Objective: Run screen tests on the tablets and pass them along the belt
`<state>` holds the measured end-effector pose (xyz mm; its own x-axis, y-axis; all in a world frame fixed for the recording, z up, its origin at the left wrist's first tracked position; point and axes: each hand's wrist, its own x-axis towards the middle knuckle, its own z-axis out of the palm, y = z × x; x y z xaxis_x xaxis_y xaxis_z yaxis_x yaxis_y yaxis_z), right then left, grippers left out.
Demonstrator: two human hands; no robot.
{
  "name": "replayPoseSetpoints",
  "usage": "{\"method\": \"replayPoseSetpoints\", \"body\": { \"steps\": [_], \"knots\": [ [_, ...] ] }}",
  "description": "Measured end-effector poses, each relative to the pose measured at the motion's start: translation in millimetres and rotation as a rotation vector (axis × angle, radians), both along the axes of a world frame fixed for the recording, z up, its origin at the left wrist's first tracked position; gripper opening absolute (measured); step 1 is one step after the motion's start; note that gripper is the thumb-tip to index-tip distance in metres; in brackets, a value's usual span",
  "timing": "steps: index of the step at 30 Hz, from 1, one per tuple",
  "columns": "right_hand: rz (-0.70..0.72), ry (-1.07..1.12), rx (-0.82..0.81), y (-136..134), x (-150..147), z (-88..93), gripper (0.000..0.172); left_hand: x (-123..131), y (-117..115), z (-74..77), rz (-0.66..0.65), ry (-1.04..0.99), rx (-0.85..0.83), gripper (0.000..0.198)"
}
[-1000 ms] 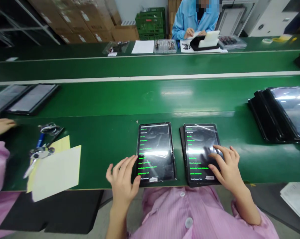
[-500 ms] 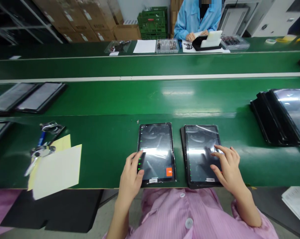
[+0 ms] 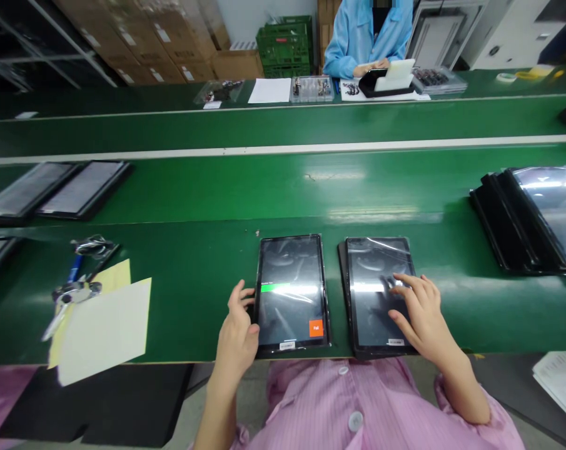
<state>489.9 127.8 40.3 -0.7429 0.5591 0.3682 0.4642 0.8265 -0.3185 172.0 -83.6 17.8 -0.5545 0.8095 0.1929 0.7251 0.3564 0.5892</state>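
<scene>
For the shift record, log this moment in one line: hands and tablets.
left hand | beside left tablet | green bar, orange Fail button on screen | right hand | fingers on right tablet

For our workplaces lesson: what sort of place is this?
Probably an electronics factory test line: a tablet showing an orange Fail button lies on a green assembly-line bench, a co-worker in a blue smock works across it, and cartons are stacked behind.
</scene>
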Motion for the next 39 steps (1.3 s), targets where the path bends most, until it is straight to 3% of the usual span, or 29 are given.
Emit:
{"method": "replayPoseSetpoints", "body": {
  "steps": [4,8,12,15,19,22,25,28,33,36,39],
  "knots": [
    [0.004,-0.077,0.018,0,-2,0.8,0.033,-9,7,6.0,-0.037,0.100,0.009,0.093],
    [0.028,-0.170,0.065,1,-7,3.5,0.037,-23,31,30.3,-0.223,0.141,-0.124,0.068],
    [0.053,-0.235,0.084,1,-12,8.1,0.033,-36,76,52.3,-0.415,0.279,-0.252,0.053],
    [0.116,-0.267,0.063,11,-19,16.7,0.028,-50,122,58.1,-0.574,0.270,-0.300,0.053],
    [0.270,-0.200,-0.053,63,-31,25.3,0.030,-68,186,57.0,-0.712,0.106,-0.421,0.052],
    [0.104,0.061,-0.271,120,-40,15.0,0.048,-71,216,56.8,-0.726,0.024,-0.520,0.044],
    [-0.137,0.271,-0.620,156,-46,-8.3,0.061,-67,224,57.7,-0.641,0.038,-0.525,0.039],
    [-0.169,0.301,-0.810,159,-48,-27.9,0.052,-64,223,59.2,-0.588,0.035,-0.528,0.035],
    [-0.134,0.291,-0.810,144,-47,-31.6,0.027,-68,219,63.4,-0.653,0.005,-0.573,0.032],
    [-0.046,0.283,-0.829,144,-43,-29.0,0.040,-70,217,66.2,-0.704,-0.005,-0.590,0.042],
    [-0.067,0.314,-0.894,147,-42,-31.3,0.047,-65,219,66.7,-0.634,-0.006,-0.593,0.036]
  ]
}}
